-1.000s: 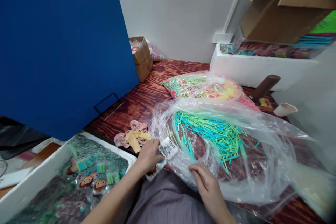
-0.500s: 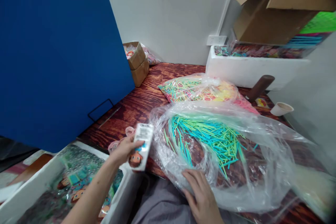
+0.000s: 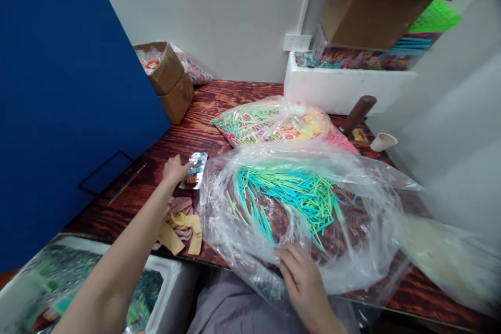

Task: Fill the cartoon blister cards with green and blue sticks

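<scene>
My left hand (image 3: 176, 169) is stretched forward over the table, its fingers closed on the near side of a small printed packet (image 3: 198, 166). The packet is silvery with a cartoon figure and lies low by the table top. My right hand (image 3: 301, 276) is at the table's front edge, fingers curled on the rim of a large clear plastic bag (image 3: 223, 229). Inside the bag's open mouth lies a heap of thin green and blue sticks (image 3: 289, 193). Yellow and pink finger cots or cloth scraps (image 3: 180, 224) lie below my left forearm.
A second bag of coloured sticks (image 3: 266, 120) lies behind. A white foam box (image 3: 344, 83) with cartons on top, a brown cylinder (image 3: 358, 114) and a paper cup (image 3: 383, 141) stand right. A blue panel (image 3: 70, 88) and a foam box of packets (image 3: 168, 287) flank the left.
My left hand has moved forward and left with the packet, lowering it towards the table beyond the yellow and pink pieces. My right hand stays at the bag's rim. The view has shifted.
</scene>
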Motion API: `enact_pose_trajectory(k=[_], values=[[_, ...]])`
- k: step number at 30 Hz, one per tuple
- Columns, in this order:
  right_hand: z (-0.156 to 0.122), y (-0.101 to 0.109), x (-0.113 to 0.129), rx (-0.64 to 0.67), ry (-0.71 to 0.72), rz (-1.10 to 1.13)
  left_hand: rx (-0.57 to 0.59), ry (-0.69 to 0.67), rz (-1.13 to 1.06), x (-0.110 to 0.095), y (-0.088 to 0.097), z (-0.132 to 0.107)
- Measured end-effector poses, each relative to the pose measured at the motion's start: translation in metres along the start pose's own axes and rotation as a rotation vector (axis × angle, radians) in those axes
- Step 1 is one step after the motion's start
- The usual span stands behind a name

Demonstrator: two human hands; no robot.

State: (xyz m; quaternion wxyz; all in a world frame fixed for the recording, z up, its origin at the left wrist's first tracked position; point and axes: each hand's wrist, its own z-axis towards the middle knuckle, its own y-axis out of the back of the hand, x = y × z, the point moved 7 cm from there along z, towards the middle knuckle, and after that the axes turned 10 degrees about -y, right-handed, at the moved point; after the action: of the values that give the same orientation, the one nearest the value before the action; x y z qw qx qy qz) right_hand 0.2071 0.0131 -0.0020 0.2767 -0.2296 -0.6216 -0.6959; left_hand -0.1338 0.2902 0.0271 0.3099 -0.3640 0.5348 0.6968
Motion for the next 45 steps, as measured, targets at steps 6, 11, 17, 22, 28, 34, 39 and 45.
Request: enact_pose_trajectory(k=[6,11,17,22,28,34,39,45], values=[[0.02,0.027,0.001,0.086,-0.119,0.201,0.111,-0.106,0.272,-0.025,0.003,-0.097],[0.021,0.034,0.001,0.077,-0.108,0.253,0.115,0.112,0.042,-0.005,-0.001,-0.22],[0.019,0.042,0.011,0.124,-0.086,0.284,0.081,0.553,-0.823,-0.001,-0.046,-0.246],[0.011,0.036,0.024,0.189,0.018,0.212,0.039,0.615,-0.963,-0.039,-0.057,-0.186],[-0.001,0.036,0.029,0.138,0.019,0.19,0.074,0.523,-0.93,-0.091,-0.044,-0.163],[-0.001,0.051,0.035,0.083,0.051,0.165,0.112,0.395,-1.035,-0.129,-0.018,-0.156],[-0.001,0.035,0.021,0.023,0.085,-0.075,0.055,0.502,-1.055,-0.08,-0.016,-0.17],[-0.008,-0.013,0.005,0.068,0.134,-0.196,0.018,0.354,-1.063,-0.01,-0.029,-0.207]])
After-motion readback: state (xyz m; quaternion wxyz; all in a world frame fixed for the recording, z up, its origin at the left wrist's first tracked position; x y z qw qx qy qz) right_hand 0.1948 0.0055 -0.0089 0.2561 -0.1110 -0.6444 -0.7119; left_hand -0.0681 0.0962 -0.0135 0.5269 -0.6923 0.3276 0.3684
